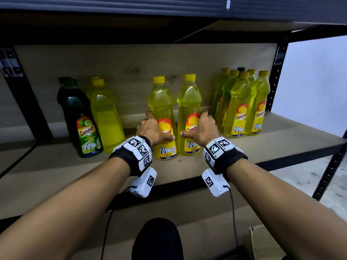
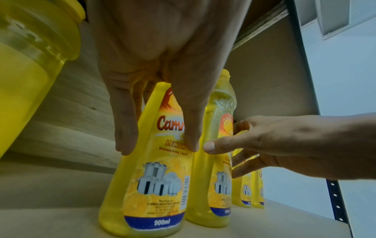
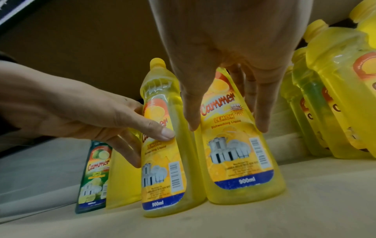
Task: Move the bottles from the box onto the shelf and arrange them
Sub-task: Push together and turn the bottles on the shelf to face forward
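Two yellow lemon dish-liquid bottles stand upright, side by side, in the middle of the shelf (image 1: pixel 206 166). My left hand (image 1: pixel 157 126) grips the left bottle (image 1: pixel 162 102) at label height, with the thumb on the front and the fingers round its far side. In the left wrist view the left hand (image 2: pixel 157 146) straddles this bottle (image 2: pixel 154 185). My right hand (image 1: pixel 195 124) holds the right bottle (image 1: pixel 189 98) the same way. The right wrist view shows the right hand (image 3: pixel 227 126) with thumb and fingers either side of its bottle (image 3: pixel 234 161).
A dark green bottle (image 1: pixel 82 124) and yellow bottles (image 1: pixel 107 119) stand at the left of the shelf. Several yellow bottles (image 1: pixel 242 104) cluster at the right by the black upright (image 1: pixel 272 91). An upper shelf edge (image 1: pixel 169 8) runs overhead. A cardboard box corner (image 1: pixel 262 241) shows at the lower right.
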